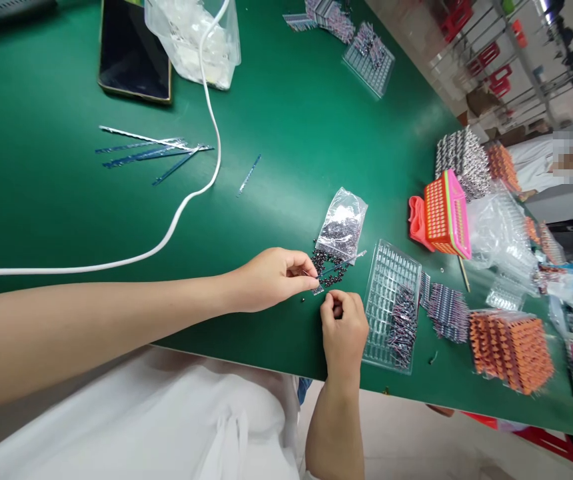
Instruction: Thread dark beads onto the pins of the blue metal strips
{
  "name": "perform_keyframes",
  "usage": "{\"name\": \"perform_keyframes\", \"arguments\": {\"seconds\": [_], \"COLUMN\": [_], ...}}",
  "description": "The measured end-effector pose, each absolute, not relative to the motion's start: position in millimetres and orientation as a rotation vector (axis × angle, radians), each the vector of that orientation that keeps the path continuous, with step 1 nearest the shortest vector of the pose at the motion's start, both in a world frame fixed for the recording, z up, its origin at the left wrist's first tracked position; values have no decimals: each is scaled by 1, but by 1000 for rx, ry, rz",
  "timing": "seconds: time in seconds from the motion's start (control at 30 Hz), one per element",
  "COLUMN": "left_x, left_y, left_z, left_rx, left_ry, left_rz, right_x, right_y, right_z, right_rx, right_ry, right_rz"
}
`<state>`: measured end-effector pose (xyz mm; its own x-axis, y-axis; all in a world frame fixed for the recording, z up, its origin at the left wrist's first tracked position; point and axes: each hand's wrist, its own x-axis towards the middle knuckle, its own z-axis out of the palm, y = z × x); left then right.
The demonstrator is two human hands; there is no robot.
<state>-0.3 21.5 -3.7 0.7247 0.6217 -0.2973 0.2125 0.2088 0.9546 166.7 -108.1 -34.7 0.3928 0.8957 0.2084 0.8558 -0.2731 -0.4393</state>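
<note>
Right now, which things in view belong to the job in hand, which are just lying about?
Likely in the job:
thin strip at the left hand
dark beads
clear bag of beads
tray of dark pieces by the right hand

Apparently just lying about:
dark-screened device
white cable
orange basket

No text, label, brand, number or sign can be read.

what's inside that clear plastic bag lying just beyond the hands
The clear plastic bag holds small dark beads, visible through its nearer part. Glare washes out some of the film, and the lower layers, covered by the beads above, can't be seen.
</note>
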Motion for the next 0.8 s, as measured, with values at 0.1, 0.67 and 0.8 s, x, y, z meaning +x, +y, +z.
{"name": "perform_keyframes", "arguments": {"seconds": [0.1, 0.67, 0.8], "left_x": [-1, -1, -1], "left_y": [18, 3, 0], "left_z": [-4, 3, -2], "left_rx": [1326, 941, 938], "left_ry": [708, 450, 420], "left_rz": [300, 354, 360], "right_x": [165, 133, 133], "right_y": [-112, -114, -116], "right_z": [-29, -27, -28], "right_rx": [-2078, -1685, -1665], "right_ry": [-1292, -1119, -1176], "right_rz": [293, 22, -43]}}
